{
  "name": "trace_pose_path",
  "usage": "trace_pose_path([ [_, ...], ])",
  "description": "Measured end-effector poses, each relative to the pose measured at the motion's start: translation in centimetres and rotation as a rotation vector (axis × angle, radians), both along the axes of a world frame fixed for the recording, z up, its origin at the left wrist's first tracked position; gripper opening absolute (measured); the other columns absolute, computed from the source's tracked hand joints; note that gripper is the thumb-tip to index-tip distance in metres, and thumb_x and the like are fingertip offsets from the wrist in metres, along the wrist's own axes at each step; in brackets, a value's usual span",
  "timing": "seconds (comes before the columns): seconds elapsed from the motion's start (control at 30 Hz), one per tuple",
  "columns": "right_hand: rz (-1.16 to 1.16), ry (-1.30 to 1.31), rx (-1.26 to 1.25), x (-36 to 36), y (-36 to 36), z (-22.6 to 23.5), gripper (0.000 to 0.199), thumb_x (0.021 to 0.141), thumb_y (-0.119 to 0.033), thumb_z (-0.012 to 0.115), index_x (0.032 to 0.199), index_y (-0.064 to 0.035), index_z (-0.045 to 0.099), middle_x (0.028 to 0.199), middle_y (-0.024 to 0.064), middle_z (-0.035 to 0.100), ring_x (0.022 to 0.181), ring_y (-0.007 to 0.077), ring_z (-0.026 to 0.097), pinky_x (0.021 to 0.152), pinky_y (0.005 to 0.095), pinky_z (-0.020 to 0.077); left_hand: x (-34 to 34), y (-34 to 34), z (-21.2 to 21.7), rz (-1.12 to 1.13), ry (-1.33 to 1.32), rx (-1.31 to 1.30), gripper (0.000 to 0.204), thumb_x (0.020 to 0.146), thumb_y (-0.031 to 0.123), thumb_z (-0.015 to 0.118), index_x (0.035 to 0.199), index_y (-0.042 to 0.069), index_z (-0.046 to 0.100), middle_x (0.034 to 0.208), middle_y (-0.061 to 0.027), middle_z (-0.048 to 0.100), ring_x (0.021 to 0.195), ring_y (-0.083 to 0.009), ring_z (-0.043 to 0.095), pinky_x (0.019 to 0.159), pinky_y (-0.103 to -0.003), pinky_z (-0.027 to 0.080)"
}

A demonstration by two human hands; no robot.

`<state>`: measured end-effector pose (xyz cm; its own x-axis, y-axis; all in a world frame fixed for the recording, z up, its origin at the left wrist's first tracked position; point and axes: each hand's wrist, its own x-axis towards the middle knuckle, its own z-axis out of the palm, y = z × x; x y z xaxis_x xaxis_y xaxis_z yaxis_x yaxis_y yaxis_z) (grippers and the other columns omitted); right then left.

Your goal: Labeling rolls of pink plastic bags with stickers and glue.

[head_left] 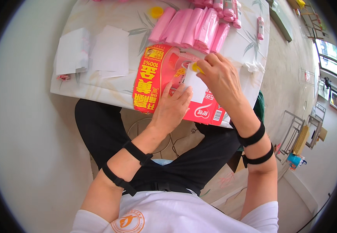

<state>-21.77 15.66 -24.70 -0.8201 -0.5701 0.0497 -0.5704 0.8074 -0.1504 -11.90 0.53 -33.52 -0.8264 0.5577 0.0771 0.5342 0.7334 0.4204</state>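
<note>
While the red cardboard (149,83) reaches the near edge of the table (94,87), bare cloth lies open on its right, toward a crumpled white scrap (254,67), and on its left, before the white sheets (112,50). Pink rolls (191,29) close off the far side. My left hand (171,106) lies flat, fingers nearly straight, gripping nothing, fingertips at the left side of the white paper (198,90) on the cardboard. My right hand (222,77) arches in from the right, fingers bent and pinching a small yellow piece (196,68) over the paper's far part. My hands cover some of the paper, so I cannot tell its long axis; its visible sides run near to far.
</note>
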Motion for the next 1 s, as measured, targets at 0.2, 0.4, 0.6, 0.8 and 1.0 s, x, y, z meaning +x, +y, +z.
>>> trace_pose_path([
  [0.2, 0.016, 0.004, 0.030, -0.1, -0.5, -1.1, 0.019, 0.069, -0.009, 0.073, 0.084, -0.0044, 0.062, 0.081, 0.0092, 0.057, 0.083, 0.0265, 0.058, 0.073, 0.0369, 0.0490, 0.0, 0.1, 0.0, -0.014, 0.003, -0.029, 0.050, 0.082, 0.031, 0.066, 0.125, 0.006, 0.057, 0.133, -0.0030, 0.050, 0.128, -0.0202, 0.041, 0.110, -0.048, 0.026],
  [0.4, -0.081, 0.026, -0.009, -0.1, 0.8, -0.1, 0.019, 0.069, -0.011, 0.074, 0.083, -0.0050, 0.062, 0.082, 0.0093, 0.057, 0.084, 0.0266, 0.058, 0.073, 0.0383, 0.0492, 0.1, 0.0, 0.2, -0.004, -0.025, -0.013, 0.048, 0.084, 0.033, 0.065, 0.124, 0.007, 0.058, 0.133, -0.0029, 0.050, 0.128, -0.0199, 0.041, 0.110, -0.048, 0.026],
  [0.6, -0.020, -0.005, 0.024, 0.0, 1.2, -1.1, 0.019, 0.068, -0.012, 0.074, 0.082, -0.0046, 0.063, 0.082, 0.0094, 0.058, 0.086, 0.0269, 0.059, 0.073, 0.0386, 0.0493, 0.2, 0.2, 0.4, 0.003, -0.040, -0.007, 0.049, 0.083, 0.034, 0.065, 0.123, 0.007, 0.058, 0.133, -0.0029, 0.050, 0.129, -0.0195, 0.041, 0.110, -0.046, 0.027],
  [0.8, -0.047, -0.071, 0.090, 0.4, 4.2, -0.7, 0.017, 0.069, -0.010, 0.073, 0.081, -0.0033, 0.063, 0.084, 0.0102, 0.061, 0.087, 0.0269, 0.060, 0.076, 0.0379, 0.0498, 0.2, 0.2, 0.5, -0.004, -0.021, -0.013, 0.047, 0.083, 0.033, 0.066, 0.122, 0.007, 0.059, 0.132, -0.0029, 0.053, 0.127, -0.0198, 0.044, 0.110, -0.046, 0.028],
  [1.0, -0.101, -0.096, 0.072, 2.0, 4.4, 0.0, 0.015, 0.071, -0.011, 0.072, 0.079, -0.0028, 0.063, 0.084, 0.0094, 0.061, 0.088, 0.0270, 0.060, 0.077, 0.0376, 0.0500, 0.0, 0.3, 0.6, 0.008, -0.014, -0.003, 0.042, 0.085, 0.027, 0.063, 0.121, 0.006, 0.060, 0.131, -0.0036, 0.054, 0.125, -0.0212, 0.046, 0.109, -0.046, 0.029],
])
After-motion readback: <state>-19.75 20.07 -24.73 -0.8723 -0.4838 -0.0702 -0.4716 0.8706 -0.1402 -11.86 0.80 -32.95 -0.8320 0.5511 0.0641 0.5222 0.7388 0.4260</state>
